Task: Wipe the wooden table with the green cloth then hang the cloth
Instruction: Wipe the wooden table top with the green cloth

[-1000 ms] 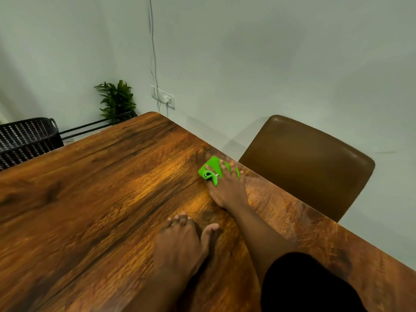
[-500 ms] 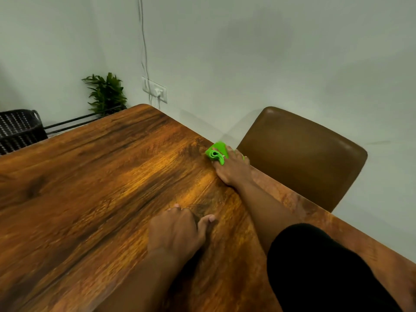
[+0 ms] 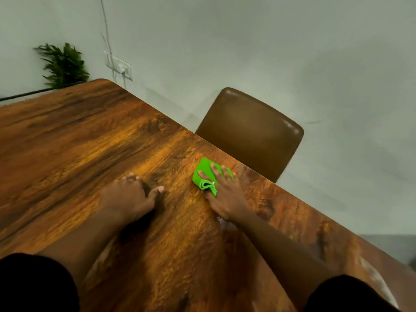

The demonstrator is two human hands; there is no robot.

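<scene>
**Right hand flat on the cloth near the tabletop's right edge**

At far left a plant (image 3: 63, 65) stands against the wall, beyond the far corner of the tabletop (image 3: 74, 140). Just right of it a socket (image 3: 119, 67) is fixed to the wall, with a cable running up from it.

The tabletop is dark, streaked wood and fills the near and left part of the view. The left hand (image 3: 129, 197) rests on it near the middle, palm down, fingers loosely curled with their tips on the wood and the thumb stretched out to the right; it grips nothing. Its bare forearm runs back to a black sleeve (image 3: 33, 282) at near left.

To the right, well apart from that hand, the green cloth (image 3: 203, 174) lies bunched on the wood, close to the tabletop's right edge. The right hand (image 3: 225, 192) lies open on top of it, fingers spread and pressed flat, with cloth showing past the fingertips and a fold curling up at the thumb side.

Beyond that edge, further right, stands a brown chair (image 3: 252, 134), its back facing the tabletop.
</scene>
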